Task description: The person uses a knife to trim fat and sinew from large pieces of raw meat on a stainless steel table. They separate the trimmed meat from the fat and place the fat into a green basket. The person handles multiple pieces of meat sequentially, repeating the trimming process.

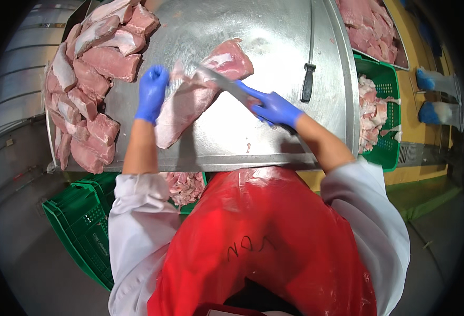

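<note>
A long piece of pink meat (182,116) with pale fat lies diagonally on the steel table (221,155). My left hand (153,90), in a blue glove, is closed in a fist at its upper left; a thin blurred pale shred (178,71) shows beside it, and I cannot tell whether the fist holds it. My right hand (274,108), also gloved, grips a long knife (218,79) whose blade lies slanted across the upper part of the meat. A steel rod with a black handle (307,81) lies to the right.
Many meat cuts (87,134) are piled along the table's left. A meat-filled tray (395,55) and a green crate of trimmings (389,152) stand at the right. Green crates (68,221) sit low at the left and beneath the table, beside my red apron (258,221).
</note>
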Action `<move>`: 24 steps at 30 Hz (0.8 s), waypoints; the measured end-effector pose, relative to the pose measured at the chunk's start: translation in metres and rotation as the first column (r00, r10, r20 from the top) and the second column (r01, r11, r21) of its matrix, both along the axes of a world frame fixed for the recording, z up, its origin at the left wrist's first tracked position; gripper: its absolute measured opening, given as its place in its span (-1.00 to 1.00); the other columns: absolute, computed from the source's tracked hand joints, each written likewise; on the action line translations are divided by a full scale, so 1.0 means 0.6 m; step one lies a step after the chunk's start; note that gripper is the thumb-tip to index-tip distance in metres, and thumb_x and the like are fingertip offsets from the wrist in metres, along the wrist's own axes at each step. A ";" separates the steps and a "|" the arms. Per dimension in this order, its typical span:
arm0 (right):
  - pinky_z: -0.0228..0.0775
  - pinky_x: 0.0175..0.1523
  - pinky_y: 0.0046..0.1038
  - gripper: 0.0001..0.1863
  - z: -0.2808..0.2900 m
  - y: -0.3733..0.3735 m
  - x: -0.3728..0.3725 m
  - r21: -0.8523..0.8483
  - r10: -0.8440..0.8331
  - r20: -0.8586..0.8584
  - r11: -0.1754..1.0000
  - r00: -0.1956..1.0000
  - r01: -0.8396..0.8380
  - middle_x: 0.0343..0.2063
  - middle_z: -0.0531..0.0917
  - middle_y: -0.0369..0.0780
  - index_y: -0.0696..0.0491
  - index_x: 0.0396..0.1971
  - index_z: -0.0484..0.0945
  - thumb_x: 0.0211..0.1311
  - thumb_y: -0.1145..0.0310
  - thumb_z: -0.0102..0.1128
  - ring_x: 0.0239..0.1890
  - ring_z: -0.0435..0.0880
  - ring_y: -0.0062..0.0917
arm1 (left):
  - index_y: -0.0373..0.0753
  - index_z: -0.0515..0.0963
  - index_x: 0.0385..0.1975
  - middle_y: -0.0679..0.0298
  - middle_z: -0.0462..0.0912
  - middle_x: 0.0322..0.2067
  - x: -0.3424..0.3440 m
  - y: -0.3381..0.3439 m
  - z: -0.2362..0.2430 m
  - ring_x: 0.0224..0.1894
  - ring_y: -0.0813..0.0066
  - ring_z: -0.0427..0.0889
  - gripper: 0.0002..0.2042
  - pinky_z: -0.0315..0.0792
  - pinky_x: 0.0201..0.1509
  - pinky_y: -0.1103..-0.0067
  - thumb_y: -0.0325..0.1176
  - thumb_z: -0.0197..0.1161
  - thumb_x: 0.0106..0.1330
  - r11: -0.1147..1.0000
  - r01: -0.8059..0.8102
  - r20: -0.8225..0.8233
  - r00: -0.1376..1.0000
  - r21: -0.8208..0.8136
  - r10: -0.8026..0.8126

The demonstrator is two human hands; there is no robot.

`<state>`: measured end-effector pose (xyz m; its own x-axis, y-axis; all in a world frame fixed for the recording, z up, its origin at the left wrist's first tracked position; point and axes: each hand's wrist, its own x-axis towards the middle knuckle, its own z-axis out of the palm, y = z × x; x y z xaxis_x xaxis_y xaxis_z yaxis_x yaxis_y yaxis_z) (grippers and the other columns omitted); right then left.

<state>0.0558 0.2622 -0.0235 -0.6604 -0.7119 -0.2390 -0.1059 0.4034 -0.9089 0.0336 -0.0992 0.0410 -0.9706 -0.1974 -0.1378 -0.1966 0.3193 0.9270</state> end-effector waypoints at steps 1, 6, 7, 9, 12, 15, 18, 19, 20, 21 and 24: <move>0.57 -0.44 -0.49 -0.20 -0.006 0.031 0.015 -0.061 -0.104 0.101 0.992 0.989 0.111 -0.54 0.60 -0.27 -0.48 0.54 -0.05 0.38 0.31 0.02 -0.61 0.61 -0.59 | -0.31 0.52 -0.47 0.11 0.58 -0.50 0.026 -0.087 -0.050 -0.47 0.38 0.52 -0.80 0.42 -0.28 0.45 -0.32 0.32 0.27 0.867 0.135 0.142 0.987 -0.481 -0.074; 0.51 -0.50 -0.53 -0.18 0.011 0.010 -0.032 -0.104 -0.353 0.203 0.920 0.913 0.379 -0.54 0.59 -0.28 -0.45 0.53 0.02 0.35 0.40 0.07 -0.65 0.52 -0.66 | -0.31 0.47 -0.20 -0.04 0.57 -0.32 0.086 0.108 -0.060 -0.26 -0.13 0.57 -0.69 0.44 -0.12 0.14 -0.32 0.34 0.13 0.434 0.070 -0.125 0.905 -0.898 -0.406; 0.52 -0.49 -0.53 -0.18 0.000 -0.019 -0.051 -0.150 -0.318 0.183 0.926 0.930 0.346 -0.53 0.60 -0.26 -0.46 0.53 0.01 0.35 0.40 0.07 -0.64 0.52 -0.66 | -0.31 0.44 -0.14 -0.06 0.55 -0.29 0.082 0.121 -0.081 -0.23 -0.13 0.57 -0.65 0.44 -0.09 0.12 -0.32 0.34 0.13 0.342 0.152 -0.005 0.909 -0.927 -0.417; 0.54 -0.45 -0.52 -0.19 0.007 -0.087 -0.061 -0.196 -0.245 0.137 0.943 0.960 0.269 -0.44 0.63 -0.20 -0.48 0.53 -0.02 0.37 0.38 0.05 -0.61 0.54 -0.63 | -0.33 0.40 -0.16 -0.15 0.62 -0.34 0.071 0.105 -0.082 -0.23 -0.18 0.64 -0.66 0.49 -0.14 0.10 -0.27 0.30 0.20 0.334 0.324 0.198 0.912 -0.885 -0.359; 0.59 -0.40 -0.46 -0.21 0.017 -0.151 -0.061 -0.126 -0.086 0.061 0.988 0.994 0.093 -0.29 0.69 -0.11 -0.51 0.54 -0.08 0.42 0.34 -0.02 -0.59 0.59 -0.49 | -0.36 0.36 -0.14 -0.22 0.67 -0.37 0.058 0.090 -0.039 -0.27 -0.21 0.70 -0.66 0.53 -0.20 0.05 -0.22 0.22 0.29 0.394 0.447 0.282 0.867 -0.803 -0.410; 0.57 -0.42 -0.48 -0.23 0.013 -0.117 -0.032 0.049 0.043 -0.076 0.998 0.996 -0.039 -0.52 0.57 -0.21 -0.49 0.54 -0.05 0.41 0.39 -0.07 -0.64 0.56 -0.54 | -0.35 0.35 -0.12 -0.21 0.67 -0.34 0.009 0.104 0.014 -0.26 -0.23 0.68 -0.68 0.53 -0.17 0.05 -0.26 0.20 0.30 0.284 0.486 0.323 0.823 -0.826 -0.468; 0.54 -0.51 -0.51 -0.15 0.040 -0.038 0.002 0.036 0.109 0.158 0.993 0.981 -0.116 -0.65 0.52 -0.27 -0.49 0.54 -0.07 0.32 0.49 -0.14 -0.71 0.52 -0.58 | -0.35 0.35 -0.07 -0.20 0.67 -0.30 -0.026 0.093 0.053 -0.22 -0.26 0.66 -0.72 0.51 -0.14 0.04 -0.38 0.14 0.29 0.277 0.476 0.293 0.810 -0.835 -0.509; 0.53 -0.54 -0.51 -0.12 0.047 -0.034 0.011 0.039 0.100 0.253 0.993 0.962 -0.113 -0.65 0.51 -0.27 -0.49 0.54 -0.09 0.29 0.51 -0.15 -0.73 0.50 -0.59 | -0.35 0.35 -0.05 -0.20 0.67 -0.30 -0.028 0.091 0.061 -0.21 -0.27 0.66 -0.72 0.51 -0.14 0.03 -0.40 0.13 0.28 0.294 0.476 0.269 0.799 -0.828 -0.537; 0.52 -0.55 -0.52 -0.11 0.046 -0.055 0.004 -0.002 0.105 0.261 0.994 0.960 -0.108 -0.65 0.50 -0.28 -0.49 0.55 -0.11 0.29 0.52 -0.15 -0.73 0.49 -0.60 | -0.35 0.37 -0.03 -0.22 0.67 -0.26 -0.040 0.086 0.065 -0.17 -0.27 0.65 -0.70 0.51 -0.10 0.04 -0.38 0.16 0.29 0.279 0.518 0.320 0.785 -0.809 -0.530; 0.50 -0.57 -0.52 -0.10 0.043 -0.091 -0.017 -0.043 0.094 0.266 0.995 0.959 -0.085 -0.65 0.49 -0.28 -0.49 0.55 -0.14 0.28 0.52 -0.15 -0.74 0.47 -0.60 | -0.33 0.38 0.00 -0.21 0.66 -0.21 -0.048 0.094 0.074 -0.13 -0.26 0.65 -0.69 0.50 -0.07 0.06 -0.39 0.15 0.29 0.256 0.531 0.333 0.769 -0.808 -0.545; 0.48 -0.57 -0.48 -0.16 0.053 -0.184 -0.032 -0.063 0.038 0.215 0.998 0.976 -0.026 -0.62 0.49 -0.26 -0.42 0.56 -0.15 0.33 0.45 -0.15 -0.68 0.51 -0.58 | -0.30 0.40 0.06 -0.18 0.65 -0.08 -0.049 0.117 0.134 -0.03 -0.23 0.62 -0.66 0.49 0.04 0.12 -0.41 0.13 0.30 0.198 0.577 0.441 0.766 -0.793 -0.467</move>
